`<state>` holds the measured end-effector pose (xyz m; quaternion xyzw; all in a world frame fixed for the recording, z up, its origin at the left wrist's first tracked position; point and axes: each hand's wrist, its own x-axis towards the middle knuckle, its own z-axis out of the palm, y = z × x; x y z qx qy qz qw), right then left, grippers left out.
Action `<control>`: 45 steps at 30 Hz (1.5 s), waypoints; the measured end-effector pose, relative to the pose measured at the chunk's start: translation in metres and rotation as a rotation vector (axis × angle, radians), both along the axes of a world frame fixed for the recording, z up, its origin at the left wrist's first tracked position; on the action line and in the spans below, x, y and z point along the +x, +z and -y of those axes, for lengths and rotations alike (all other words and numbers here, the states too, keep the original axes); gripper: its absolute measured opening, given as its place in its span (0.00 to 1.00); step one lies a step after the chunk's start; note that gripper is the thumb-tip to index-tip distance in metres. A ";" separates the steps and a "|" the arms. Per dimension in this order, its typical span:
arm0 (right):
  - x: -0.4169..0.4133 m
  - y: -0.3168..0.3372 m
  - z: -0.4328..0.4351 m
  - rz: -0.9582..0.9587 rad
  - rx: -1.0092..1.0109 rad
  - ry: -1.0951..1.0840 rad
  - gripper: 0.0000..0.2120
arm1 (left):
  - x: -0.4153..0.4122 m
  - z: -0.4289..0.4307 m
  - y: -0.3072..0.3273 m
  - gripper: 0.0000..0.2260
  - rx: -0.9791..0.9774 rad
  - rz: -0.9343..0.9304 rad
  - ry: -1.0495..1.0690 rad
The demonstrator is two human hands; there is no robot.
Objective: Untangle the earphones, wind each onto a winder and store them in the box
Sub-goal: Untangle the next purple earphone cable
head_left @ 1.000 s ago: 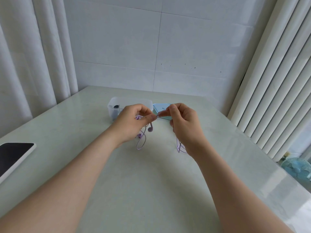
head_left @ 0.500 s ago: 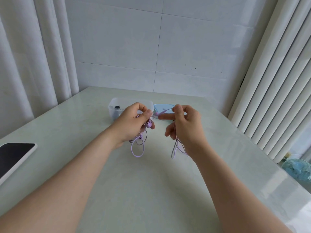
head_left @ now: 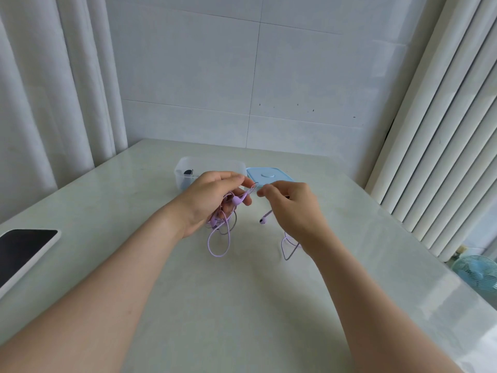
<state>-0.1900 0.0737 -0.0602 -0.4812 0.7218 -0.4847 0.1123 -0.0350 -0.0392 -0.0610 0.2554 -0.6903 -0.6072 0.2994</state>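
Your left hand (head_left: 213,201) curls around the bunched earphones (head_left: 236,200), your right hand (head_left: 294,208) just beside it pinches their cord, and the box (head_left: 180,176) sits just beyond both.

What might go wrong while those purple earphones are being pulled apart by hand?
The left hand grips a bunched tangle of earphones while the right hand pinches a thin strand; a hard tug might tighten a knot or strain the wire. The earbud dangling under the right hand might swing into the hanging loops. The open box close behind the left hand might get knocked.
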 end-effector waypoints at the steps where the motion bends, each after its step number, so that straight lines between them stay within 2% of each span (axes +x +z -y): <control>1: 0.000 0.000 0.001 -0.001 -0.006 0.026 0.13 | 0.001 -0.001 0.001 0.14 0.013 0.002 -0.020; 5: -0.003 -0.005 0.006 -0.069 -0.045 0.046 0.13 | 0.004 -0.001 0.002 0.10 0.011 -0.001 -0.092; 9: -0.010 -0.012 0.016 -0.086 -0.126 -0.025 0.12 | 0.003 0.004 -0.003 0.10 0.007 -0.021 -0.035; 20: -0.015 -0.016 0.024 -0.035 -0.178 -0.036 0.12 | -0.001 0.006 -0.015 0.07 -0.199 0.049 0.016; 28: -0.012 -0.011 0.016 0.032 -0.144 -0.028 0.13 | -0.002 0.003 -0.010 0.12 -0.174 0.001 0.067; 38: -0.006 -0.008 0.013 0.051 -0.167 0.042 0.13 | 0.001 0.004 -0.008 0.10 -0.139 -0.057 0.170; 45: -0.006 -0.006 0.011 0.050 -0.162 0.057 0.13 | 0.000 -0.002 -0.003 0.12 -0.112 0.077 0.045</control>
